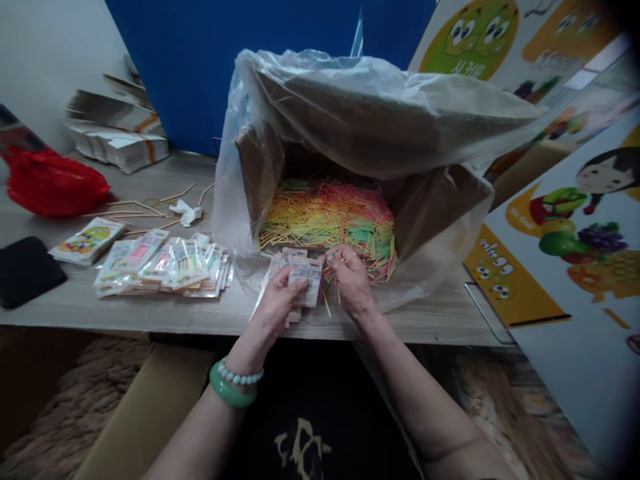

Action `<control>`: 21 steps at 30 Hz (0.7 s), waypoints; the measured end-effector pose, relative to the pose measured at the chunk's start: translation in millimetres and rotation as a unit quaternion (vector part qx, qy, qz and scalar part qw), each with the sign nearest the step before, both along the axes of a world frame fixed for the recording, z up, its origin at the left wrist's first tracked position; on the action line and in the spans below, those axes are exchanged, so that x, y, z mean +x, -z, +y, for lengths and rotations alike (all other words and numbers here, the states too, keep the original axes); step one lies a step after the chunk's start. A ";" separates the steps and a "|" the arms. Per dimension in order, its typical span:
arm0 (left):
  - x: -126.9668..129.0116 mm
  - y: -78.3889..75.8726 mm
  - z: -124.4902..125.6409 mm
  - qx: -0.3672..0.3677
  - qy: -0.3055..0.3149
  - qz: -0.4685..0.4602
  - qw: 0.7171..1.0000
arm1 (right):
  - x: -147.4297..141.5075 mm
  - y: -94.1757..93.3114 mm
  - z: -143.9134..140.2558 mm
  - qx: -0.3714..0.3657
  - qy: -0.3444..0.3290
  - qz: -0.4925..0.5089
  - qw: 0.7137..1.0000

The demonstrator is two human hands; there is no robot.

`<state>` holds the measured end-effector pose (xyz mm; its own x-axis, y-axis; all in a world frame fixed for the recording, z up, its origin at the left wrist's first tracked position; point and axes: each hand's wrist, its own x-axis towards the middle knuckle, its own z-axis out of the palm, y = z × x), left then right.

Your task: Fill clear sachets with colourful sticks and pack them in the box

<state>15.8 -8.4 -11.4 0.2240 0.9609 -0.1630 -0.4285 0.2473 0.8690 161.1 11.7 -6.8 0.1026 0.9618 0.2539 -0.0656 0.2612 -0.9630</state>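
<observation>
Head view: a small, flat packet [311, 268], see-through with greyish print and a patterned edge, is held near the front of the surface [425, 327]. The left hand [274, 300] has its grip clamped on it, thumb across its face. Beside it, the right hand [350, 277] has its grip drawn together; what it pinches, I cannot tell. Just beyond, thin yellow, orange, pink and green sticks [325, 213] heap inside an open cardboard box [430, 207]. Filled packets [163, 267] lie piled at left.
</observation>
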 end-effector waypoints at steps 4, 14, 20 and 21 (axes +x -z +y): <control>-0.4 4.9 2.5 0.062 -0.019 0.085 0.994 | -12.8 -3.8 -1.7 0.000 -0.015 0.003 1.000; -20.8 9.0 3.7 0.030 -0.060 0.128 0.989 | -12.4 -12.1 -3.9 -0.010 0.002 0.057 0.998; -14.7 8.5 1.5 0.014 -0.059 0.148 0.987 | -32.2 -42.2 -12.0 0.036 -0.003 0.138 0.990; -14.0 7.8 1.0 0.009 -0.049 0.142 0.989 | -36.4 -43.5 -12.0 0.038 -0.010 0.150 0.988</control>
<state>1.8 -7.4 -19.2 0.0767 0.9790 -0.1888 -0.1877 0.2002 0.9616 124.7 -0.3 36.7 0.1658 0.9438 0.2861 -0.3500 0.3275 -0.8776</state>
